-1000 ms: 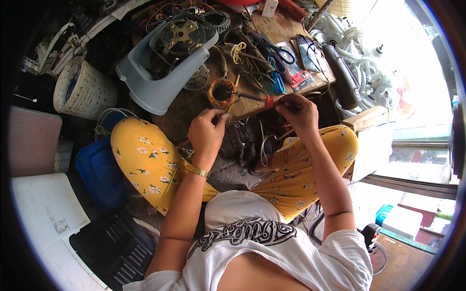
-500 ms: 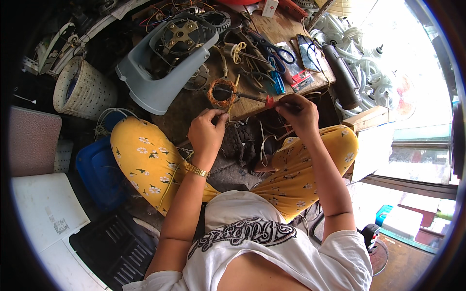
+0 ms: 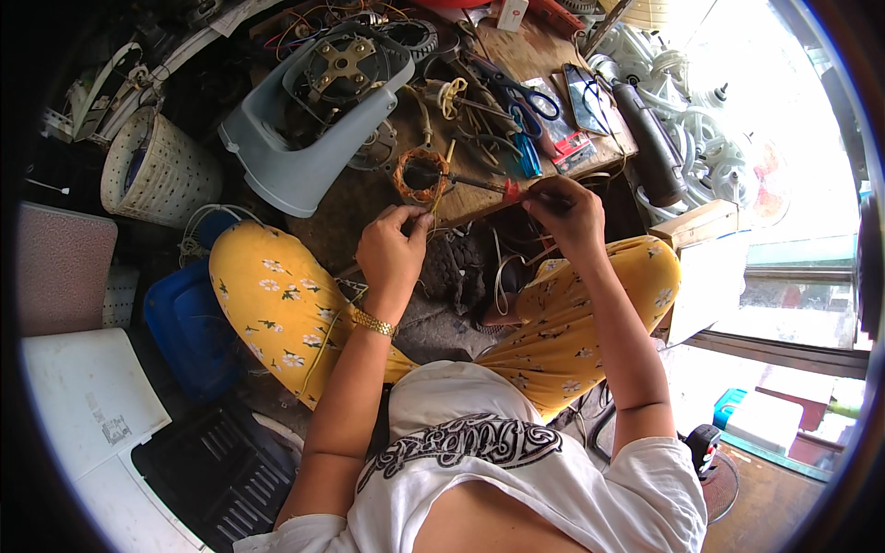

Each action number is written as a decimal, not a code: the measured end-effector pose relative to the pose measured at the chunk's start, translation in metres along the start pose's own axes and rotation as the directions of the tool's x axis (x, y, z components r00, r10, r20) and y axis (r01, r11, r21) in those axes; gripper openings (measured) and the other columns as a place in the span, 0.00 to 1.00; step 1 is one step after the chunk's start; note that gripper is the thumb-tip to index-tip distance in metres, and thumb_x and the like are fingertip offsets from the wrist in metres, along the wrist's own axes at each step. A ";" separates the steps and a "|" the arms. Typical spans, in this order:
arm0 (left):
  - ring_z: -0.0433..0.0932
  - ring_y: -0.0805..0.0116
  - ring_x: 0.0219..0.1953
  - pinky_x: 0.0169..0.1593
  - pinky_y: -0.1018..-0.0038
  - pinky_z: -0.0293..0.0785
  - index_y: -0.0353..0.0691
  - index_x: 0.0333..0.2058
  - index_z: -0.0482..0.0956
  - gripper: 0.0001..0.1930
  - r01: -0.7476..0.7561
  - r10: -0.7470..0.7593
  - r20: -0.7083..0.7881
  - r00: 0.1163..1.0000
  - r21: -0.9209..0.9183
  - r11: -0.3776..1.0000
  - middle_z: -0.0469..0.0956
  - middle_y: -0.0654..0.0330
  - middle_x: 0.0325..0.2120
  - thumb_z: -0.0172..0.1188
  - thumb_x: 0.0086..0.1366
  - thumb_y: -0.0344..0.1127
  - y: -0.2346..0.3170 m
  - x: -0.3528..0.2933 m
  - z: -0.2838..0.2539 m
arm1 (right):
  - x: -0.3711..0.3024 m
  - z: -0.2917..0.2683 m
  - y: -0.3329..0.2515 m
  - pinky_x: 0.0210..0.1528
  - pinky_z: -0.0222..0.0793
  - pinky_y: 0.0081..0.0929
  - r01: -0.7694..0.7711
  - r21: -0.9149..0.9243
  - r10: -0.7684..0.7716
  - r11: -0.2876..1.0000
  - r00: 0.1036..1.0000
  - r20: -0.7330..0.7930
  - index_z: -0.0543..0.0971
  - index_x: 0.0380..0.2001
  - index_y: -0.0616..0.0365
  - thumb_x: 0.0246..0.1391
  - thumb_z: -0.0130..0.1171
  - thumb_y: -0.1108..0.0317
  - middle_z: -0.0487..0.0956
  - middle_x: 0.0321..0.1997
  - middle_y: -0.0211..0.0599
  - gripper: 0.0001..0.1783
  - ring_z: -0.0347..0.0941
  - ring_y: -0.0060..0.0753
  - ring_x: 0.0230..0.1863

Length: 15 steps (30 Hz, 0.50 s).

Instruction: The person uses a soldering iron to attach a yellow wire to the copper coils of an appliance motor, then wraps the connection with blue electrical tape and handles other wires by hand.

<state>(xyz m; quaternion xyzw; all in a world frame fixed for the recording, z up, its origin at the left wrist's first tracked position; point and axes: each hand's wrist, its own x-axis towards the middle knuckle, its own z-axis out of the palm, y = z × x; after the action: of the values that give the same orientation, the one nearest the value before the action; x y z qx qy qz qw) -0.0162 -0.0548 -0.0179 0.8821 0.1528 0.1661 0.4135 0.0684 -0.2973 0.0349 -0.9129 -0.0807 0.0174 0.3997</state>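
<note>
My right hand [image 3: 569, 219] is closed on the red and dark end of a soldering iron [image 3: 477, 183]. Its thin dark shaft points left to a ring-shaped copper-wound motor coil [image 3: 403, 181] at the near edge of the wooden bench [image 3: 327, 205]. Just below the coil, my left hand [image 3: 392, 253] pinches a thin yellowish wire [image 3: 436, 206] between thumb and fingertips. That wire runs up along the coil's right side. Whether the iron's tip touches the wire or the coil is too small to tell.
A grey fan housing [image 3: 318, 170] with a motor stands left of the coil. Dark-blue-handled scissors [image 3: 525, 100], pliers [image 3: 493, 147], a phone-like flat object [image 3: 587, 100] and a dark cylinder [image 3: 650, 147] lie to the right. White fan parts [image 3: 687, 134] pile up beyond.
</note>
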 end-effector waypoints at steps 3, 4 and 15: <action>0.84 0.50 0.36 0.37 0.60 0.78 0.43 0.34 0.88 0.08 0.011 -0.011 0.013 1.000 0.002 1.000 0.85 0.58 0.33 0.70 0.63 0.39 0.001 0.000 -0.001 | 0.000 0.001 0.003 0.32 0.77 0.24 0.047 -0.020 -0.048 0.999 0.999 -0.022 0.87 0.39 0.56 0.50 0.74 0.70 0.88 0.33 0.33 0.11 0.81 0.19 0.28; 0.84 0.50 0.36 0.37 0.60 0.78 0.43 0.34 0.88 0.08 0.009 -0.009 0.013 1.000 -0.001 1.000 0.85 0.58 0.33 0.70 0.63 0.39 0.001 0.000 -0.001 | 0.000 0.001 0.003 0.33 0.77 0.24 0.049 -0.027 -0.050 0.998 0.998 -0.026 0.87 0.39 0.56 0.50 0.74 0.70 0.88 0.33 0.33 0.11 0.81 0.19 0.28; 0.84 0.49 0.36 0.38 0.60 0.78 0.43 0.35 0.88 0.08 -0.002 0.002 0.006 1.000 0.002 1.000 0.85 0.58 0.33 0.69 0.63 0.39 -0.001 0.000 0.000 | 0.001 0.000 -0.003 0.37 0.76 0.24 0.013 -0.022 -0.014 1.000 1.000 -0.021 0.88 0.38 0.55 0.50 0.74 0.69 0.87 0.32 0.32 0.11 0.83 0.21 0.33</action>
<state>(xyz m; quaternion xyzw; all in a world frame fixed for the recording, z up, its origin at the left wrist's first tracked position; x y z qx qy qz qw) -0.0167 -0.0545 -0.0184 0.8831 0.1507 0.1640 0.4130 0.0686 -0.2951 0.0366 -0.9167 -0.0828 0.0044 0.3908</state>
